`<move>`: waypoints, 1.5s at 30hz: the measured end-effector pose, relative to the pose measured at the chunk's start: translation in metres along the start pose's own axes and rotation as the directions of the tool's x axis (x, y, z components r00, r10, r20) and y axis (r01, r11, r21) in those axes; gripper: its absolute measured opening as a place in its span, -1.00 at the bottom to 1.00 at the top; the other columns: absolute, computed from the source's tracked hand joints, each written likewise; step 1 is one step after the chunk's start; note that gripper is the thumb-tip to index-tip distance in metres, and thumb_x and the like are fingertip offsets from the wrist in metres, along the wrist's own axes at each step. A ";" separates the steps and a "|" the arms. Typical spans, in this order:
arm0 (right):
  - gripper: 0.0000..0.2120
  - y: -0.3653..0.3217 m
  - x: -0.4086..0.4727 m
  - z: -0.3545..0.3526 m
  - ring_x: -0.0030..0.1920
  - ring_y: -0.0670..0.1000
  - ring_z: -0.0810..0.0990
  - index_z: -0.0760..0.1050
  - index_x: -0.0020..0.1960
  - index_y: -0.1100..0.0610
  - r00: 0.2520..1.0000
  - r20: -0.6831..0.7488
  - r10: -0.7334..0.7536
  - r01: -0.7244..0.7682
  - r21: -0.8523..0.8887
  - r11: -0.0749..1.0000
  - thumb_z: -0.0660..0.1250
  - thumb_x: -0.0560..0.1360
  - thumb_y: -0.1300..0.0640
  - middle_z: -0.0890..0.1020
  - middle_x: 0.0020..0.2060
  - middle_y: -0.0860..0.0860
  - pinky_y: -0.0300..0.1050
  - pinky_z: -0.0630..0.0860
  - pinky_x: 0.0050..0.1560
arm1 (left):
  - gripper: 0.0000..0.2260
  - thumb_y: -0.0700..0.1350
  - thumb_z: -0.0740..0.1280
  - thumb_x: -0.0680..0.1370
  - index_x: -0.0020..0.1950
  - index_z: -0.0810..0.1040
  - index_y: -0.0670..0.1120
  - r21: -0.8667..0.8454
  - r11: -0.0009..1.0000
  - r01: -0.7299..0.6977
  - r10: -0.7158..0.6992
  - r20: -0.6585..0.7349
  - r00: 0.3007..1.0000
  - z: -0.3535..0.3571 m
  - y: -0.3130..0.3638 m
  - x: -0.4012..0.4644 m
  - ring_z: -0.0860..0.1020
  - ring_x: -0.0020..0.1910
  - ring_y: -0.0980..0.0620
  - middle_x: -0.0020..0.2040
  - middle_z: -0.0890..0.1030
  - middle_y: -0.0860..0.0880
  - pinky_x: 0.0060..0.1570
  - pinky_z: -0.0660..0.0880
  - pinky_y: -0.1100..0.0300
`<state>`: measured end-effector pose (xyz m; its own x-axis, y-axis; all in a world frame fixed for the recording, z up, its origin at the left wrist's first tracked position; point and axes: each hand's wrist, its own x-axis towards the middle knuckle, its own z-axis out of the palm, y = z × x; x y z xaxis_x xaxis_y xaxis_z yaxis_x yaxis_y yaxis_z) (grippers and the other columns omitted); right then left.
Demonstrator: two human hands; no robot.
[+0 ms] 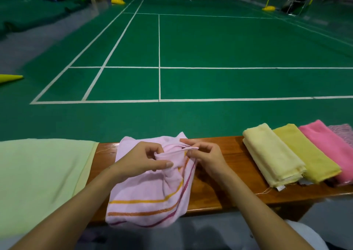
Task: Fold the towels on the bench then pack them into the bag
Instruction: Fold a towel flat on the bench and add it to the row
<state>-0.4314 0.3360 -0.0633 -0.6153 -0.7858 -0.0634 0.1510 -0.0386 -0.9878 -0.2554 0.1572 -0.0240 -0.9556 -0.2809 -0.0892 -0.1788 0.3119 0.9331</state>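
Both the left hand and right hand pinch bunched folds of the pale pink striped cotton towel lying mid-tabletop, so its corners likely need drawing apart and flattening before folding.

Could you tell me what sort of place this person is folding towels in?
Most likely an indoor badminton hall: a green court floor marked with white lines, and yellow net posts on weighted bases. The person works at a wooden bench beside the court.
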 end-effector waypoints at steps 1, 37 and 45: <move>-0.92 -0.001 0.000 -0.003 0.25 0.14 0.68 0.69 -0.09 0.38 1.000 -0.002 -0.023 0.023 -0.072 0.997 0.44 0.46 0.48 0.72 0.19 0.11 0.29 0.52 0.37 | -0.74 0.00 0.61 0.47 -0.17 0.64 -0.15 0.036 0.999 -0.007 0.007 -0.014 1.000 -0.002 -0.001 0.001 0.56 -0.27 0.02 -0.22 0.64 -0.18 -0.20 0.51 0.13; -0.91 -0.227 -0.061 0.035 -0.37 -0.22 0.39 0.59 -0.09 0.15 0.808 0.179 -0.562 0.530 -0.639 0.558 0.47 0.55 0.16 0.54 -0.40 -0.18 -0.23 0.34 -0.32 | -0.69 -0.31 0.51 0.53 0.23 0.53 -0.16 0.077 0.911 -0.406 0.389 -0.491 0.780 -0.058 0.190 -0.078 0.68 -0.14 0.04 -0.10 0.76 -0.10 -0.10 0.65 0.11; -0.80 -0.244 -0.106 0.032 -0.25 -0.03 0.56 0.67 -0.04 0.10 0.747 0.119 -0.654 0.601 -0.543 0.587 0.59 0.48 0.01 0.70 -0.24 0.19 0.03 0.48 -0.25 | -0.86 -0.25 0.47 0.56 0.10 0.68 -0.22 0.050 0.896 -0.442 0.410 -0.477 0.777 -0.047 0.210 -0.113 0.69 -0.15 0.02 -0.07 0.75 -0.13 -0.24 0.66 0.12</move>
<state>-0.3784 0.4089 0.1894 -0.4663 -0.6349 0.6160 -0.7013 -0.1591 -0.6949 -0.1736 0.2115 0.1989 -0.7044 -0.5233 0.4796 0.2508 0.4486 0.8578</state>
